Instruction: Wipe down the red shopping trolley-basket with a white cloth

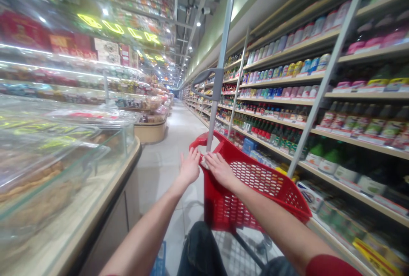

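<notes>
A red plastic shopping cart basket (258, 182) with punched holes stands just ahead of me, a grey pole (226, 24) rising at its near left corner. My right hand (221, 169) lies over the basket's rim beside the pole. Under its fingers a crumpled white tissue (205, 164) presses against the red plastic. My left hand (191, 167) is at the corner of the rim, its fingers stretched forward and nothing visible in them. Both arms reach straight out. A grey loop handle (204, 84) is fixed to the pole above the hands.
On the right, tall shelves (284, 118) carry several rows of cans and bottles. Glass-fronted bulk food bins (64, 182) line the left side, with a wooden edge close to my left arm. A pale tiled aisle (174, 127) runs ahead between them.
</notes>
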`<state>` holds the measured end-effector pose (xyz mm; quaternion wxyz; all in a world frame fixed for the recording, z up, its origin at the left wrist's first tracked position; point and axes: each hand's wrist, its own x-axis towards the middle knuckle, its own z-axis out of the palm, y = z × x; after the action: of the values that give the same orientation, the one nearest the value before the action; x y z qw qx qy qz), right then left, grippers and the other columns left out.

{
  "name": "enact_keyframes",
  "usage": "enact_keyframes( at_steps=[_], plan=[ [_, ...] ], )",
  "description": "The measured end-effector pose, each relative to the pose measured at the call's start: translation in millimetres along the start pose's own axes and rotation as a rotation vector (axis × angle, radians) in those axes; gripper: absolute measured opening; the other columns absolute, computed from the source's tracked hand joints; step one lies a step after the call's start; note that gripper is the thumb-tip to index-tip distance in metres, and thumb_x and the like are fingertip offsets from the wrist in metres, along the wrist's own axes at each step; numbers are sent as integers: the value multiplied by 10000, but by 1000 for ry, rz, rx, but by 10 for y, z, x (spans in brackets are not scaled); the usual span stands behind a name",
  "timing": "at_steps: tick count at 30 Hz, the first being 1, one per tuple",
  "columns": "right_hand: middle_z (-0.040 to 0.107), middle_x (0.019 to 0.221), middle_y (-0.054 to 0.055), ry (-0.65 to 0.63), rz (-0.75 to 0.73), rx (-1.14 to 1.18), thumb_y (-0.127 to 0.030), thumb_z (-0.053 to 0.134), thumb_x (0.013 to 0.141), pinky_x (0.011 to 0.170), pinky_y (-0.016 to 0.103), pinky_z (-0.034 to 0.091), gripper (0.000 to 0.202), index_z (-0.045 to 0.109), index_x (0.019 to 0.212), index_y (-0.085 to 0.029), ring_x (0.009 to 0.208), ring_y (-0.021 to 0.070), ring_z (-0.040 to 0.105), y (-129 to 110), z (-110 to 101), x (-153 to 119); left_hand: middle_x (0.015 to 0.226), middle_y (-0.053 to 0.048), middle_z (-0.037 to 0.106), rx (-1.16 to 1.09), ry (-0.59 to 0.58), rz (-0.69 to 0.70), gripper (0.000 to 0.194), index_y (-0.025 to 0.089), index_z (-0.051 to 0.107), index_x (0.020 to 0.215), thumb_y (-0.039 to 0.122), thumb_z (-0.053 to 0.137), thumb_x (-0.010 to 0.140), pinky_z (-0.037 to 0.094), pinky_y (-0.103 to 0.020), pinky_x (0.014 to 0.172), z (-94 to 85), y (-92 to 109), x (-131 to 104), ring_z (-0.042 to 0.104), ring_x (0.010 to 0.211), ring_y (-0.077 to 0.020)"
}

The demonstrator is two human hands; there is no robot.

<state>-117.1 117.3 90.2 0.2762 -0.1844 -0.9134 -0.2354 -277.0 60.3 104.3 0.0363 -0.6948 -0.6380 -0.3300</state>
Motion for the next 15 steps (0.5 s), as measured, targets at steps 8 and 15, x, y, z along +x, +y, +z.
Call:
enact_keyframes(
  at_steps=[8, 15],
  plan=[
    [619, 1114, 123, 333, 710, 601, -222, 446, 802, 916, 377, 444, 340, 572, 1108, -144, 1037, 216, 568, -599, 47, -300, 1231, -91, 563, -1000, 314, -462, 356, 197, 532, 1123, 209, 521, 767, 388, -376, 987, 378, 191, -318, 516, 1146, -209],
    [650, 858, 48, 456, 1137, 967, -348, 475, 777, 702, 281, 497, 261, 542, 957, -171, 755, 171, 617, -832, 51, -286, 713, -41, 666, -1721, -44, -631, 351, 135, 620, 804, 408, 719, 607, 448, -204, 535, 604, 499, -641, 609, 609, -120]
  ],
)
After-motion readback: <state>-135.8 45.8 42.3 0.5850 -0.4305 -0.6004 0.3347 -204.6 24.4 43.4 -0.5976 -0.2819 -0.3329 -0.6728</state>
